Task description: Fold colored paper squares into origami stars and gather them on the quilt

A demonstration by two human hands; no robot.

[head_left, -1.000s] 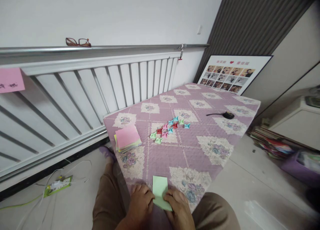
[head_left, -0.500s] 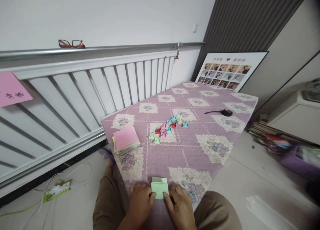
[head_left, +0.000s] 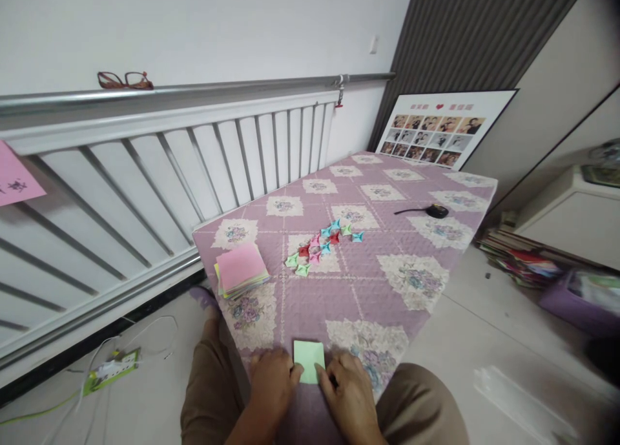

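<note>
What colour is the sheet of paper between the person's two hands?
The paper is light green, showing best near the bottom of the head view.

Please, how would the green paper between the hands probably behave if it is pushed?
The green paper looks small and thin, so it is probably very light. Lying flat, it seems unlikely to roll or tip. Pushed from the far edge, it might buckle rather than slide, since the left hand and the right hand both touch its near part.
</note>
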